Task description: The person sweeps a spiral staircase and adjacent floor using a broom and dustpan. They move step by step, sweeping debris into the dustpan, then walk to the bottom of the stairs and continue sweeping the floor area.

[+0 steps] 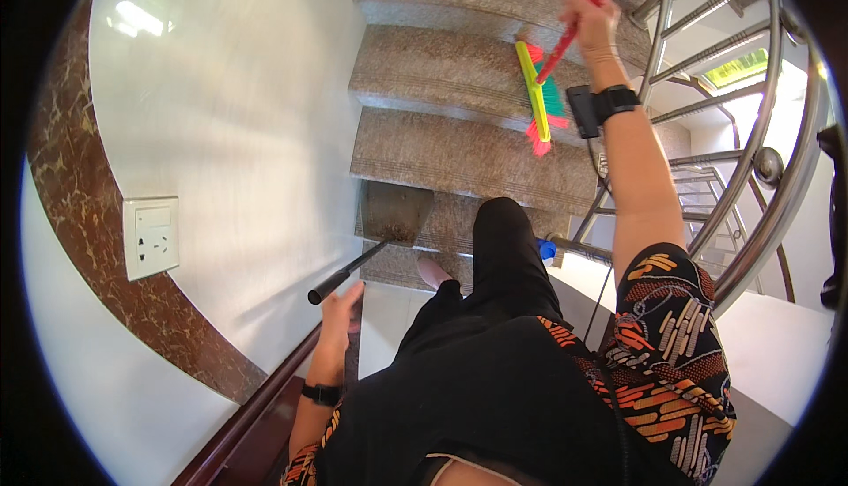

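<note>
My right hand [591, 19] grips the red handle of a broom [538, 98], which has a yellow-green head with green and pink bristles. The broom head lies tilted over the carpeted stairs [457, 69]. A long-handled dustpan [397, 211] stands on a lower step beside the wall, with some dark debris at its mouth; its black handle leans towards me. Just beside the handle's end is my left hand [343, 310], blurred, its fingers spread; it does not appear to hold the handle. A band is on each wrist, and a dark device hangs by the right one.
A curved stainless steel railing [762, 115] borders the stairs on the right. On the left is a glossy white wall with a socket plate [152, 238] and a brown marble strip [132, 294]. A blue object [546, 249] sits near the railing's foot, beside my knee.
</note>
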Available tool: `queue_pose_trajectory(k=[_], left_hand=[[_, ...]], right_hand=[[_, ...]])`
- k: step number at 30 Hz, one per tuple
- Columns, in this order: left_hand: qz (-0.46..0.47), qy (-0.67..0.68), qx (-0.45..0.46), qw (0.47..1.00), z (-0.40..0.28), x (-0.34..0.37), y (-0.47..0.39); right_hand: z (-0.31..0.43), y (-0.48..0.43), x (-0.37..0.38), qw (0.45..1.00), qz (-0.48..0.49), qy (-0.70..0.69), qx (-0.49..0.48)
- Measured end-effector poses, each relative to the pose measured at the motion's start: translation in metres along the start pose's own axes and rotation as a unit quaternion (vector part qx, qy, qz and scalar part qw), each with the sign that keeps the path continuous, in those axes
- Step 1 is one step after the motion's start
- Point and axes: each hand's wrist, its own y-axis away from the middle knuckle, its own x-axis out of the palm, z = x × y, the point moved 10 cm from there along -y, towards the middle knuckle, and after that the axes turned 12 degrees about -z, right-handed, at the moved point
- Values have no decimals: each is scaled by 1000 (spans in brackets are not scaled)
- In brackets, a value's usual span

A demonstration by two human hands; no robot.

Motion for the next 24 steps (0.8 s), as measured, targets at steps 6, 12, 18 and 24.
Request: queue_pose_trajectory(k=[6,12,18,24], left_hand=[[416,-131,42,899,-72,64,132],[83,119,552,821,-322,-8,229],[363,161,666,631,-351,68,320],[287,156,594,735,-330,82,262]], right_hand=[[34,133,104,972,212,90,-41],[115,216,105,911,255,146,-289],[57,168,8,886,174,290,-318],[-39,169,24,895,193,317,-248]])
